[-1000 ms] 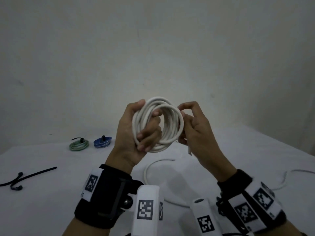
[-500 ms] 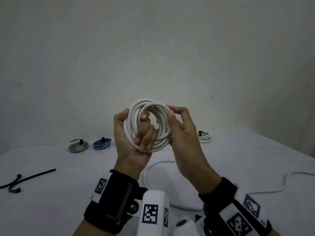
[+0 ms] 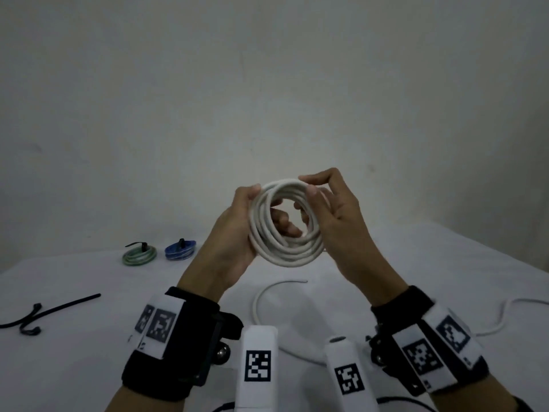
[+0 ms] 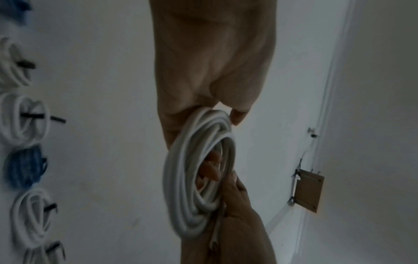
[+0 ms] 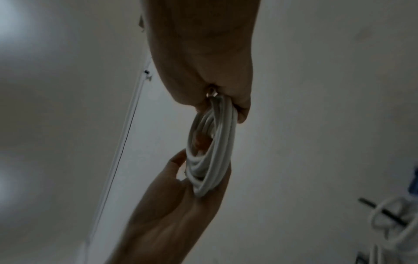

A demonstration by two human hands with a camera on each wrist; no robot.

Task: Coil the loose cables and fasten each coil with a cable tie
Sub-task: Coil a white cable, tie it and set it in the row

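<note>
A white cable coil (image 3: 286,251) of several loops is held up in front of me, above the table. My left hand (image 3: 237,230) grips its left side, thumb on the front, fingers through the middle. My right hand (image 3: 329,209) pinches the top right of the coil between thumb and forefinger. The coil (image 4: 199,178) shows edge-on in the left wrist view, and the coil (image 5: 212,148) appears between both hands in the right wrist view. Black cable ties (image 3: 44,313) lie at the left on the white table (image 3: 89,352).
A green tied coil (image 3: 139,255) and a blue tied coil (image 3: 180,250) lie at the back left. A loose white cable (image 3: 267,295) curves on the table below my hands; another white cable (image 3: 505,313) runs off right. Several tied coils (image 4: 24,117) show in the left wrist view.
Both hands shifted and turned the coil so its opening faces me more. My right hand moved from the coil's right side up to its top edge.
</note>
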